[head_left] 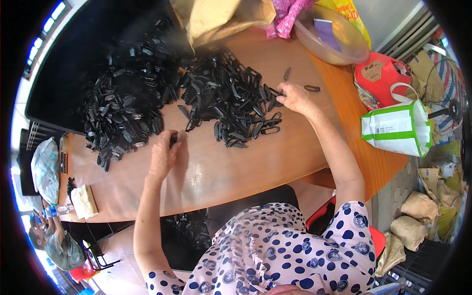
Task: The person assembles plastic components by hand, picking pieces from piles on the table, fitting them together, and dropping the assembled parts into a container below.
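Two heaps of small, elongated black plastic parts lie on the brown wooden table (pixel 206 182). The left heap (pixel 123 98) is larger and the right heap (pixel 221 88) is looser, with some parts showing as hollow oval frames. My left hand (pixel 163 155) is closed around a black plastic part (pixel 173 140), just below the left heap. At the right heap's right edge, my right hand (pixel 296 99) pinches a dark part between thumb and fingers; its fingertips partly hide it. Two single parts lie near that hand: one above it (pixel 287 74), another to its right (pixel 311 88).
Beyond the heaps lies a tan paper or cloth sheet (pixel 226 19). A translucent basin (pixel 339 54) stands far right, with a red bag (pixel 381 78) and a white-green bag (pixel 396 129) beside the table. A black bin of parts (pixel 189 231) sits below. Another person (pixel 59 243) is at lower left.
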The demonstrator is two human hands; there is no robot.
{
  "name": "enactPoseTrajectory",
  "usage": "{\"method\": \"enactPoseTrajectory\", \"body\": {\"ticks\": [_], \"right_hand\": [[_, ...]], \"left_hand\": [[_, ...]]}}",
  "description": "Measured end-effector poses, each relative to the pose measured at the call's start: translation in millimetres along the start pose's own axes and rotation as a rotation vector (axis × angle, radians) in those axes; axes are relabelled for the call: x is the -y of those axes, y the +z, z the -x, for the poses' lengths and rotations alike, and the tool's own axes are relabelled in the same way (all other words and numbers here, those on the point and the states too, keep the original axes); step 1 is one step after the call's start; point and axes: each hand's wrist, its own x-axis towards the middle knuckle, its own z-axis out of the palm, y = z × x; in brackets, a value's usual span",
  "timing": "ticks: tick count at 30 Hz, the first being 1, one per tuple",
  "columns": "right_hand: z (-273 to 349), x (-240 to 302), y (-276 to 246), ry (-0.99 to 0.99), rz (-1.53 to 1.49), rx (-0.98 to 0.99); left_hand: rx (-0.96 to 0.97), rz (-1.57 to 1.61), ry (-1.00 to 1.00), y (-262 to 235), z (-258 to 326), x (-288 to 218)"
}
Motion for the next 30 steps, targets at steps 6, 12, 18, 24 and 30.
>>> {"method": "enactPoseTrajectory", "body": {"ticks": [6, 12, 18, 24, 30], "right_hand": [[21.2, 24.7, 3.7, -0.144, 0.02, -0.162], [32.4, 30.4, 24.3, -0.14, -0.877, -0.005], [80.4, 75.4, 28.3, 0.025, -1.776, 0.47], [81.7, 105.3, 49.8, 0.115, -1.555, 0.459], [100.2, 118.4, 40.9, -0.689, -0.242, -0.352]], "left_hand": [[-0.078, 0.187, -0.044, 18.5, 49.0, -18.3], [-0.192, 0.377, -0.22, 33.4, 87.1, -45.8], [-0.143, 0.586, -0.26, 52.6, 80.5, -81.2], [-0.07, 0.768, -0.226, 73.4, 63.7, -94.0], [0.063, 0.795, -0.127, 82.7, 59.7, -108.3]]}}
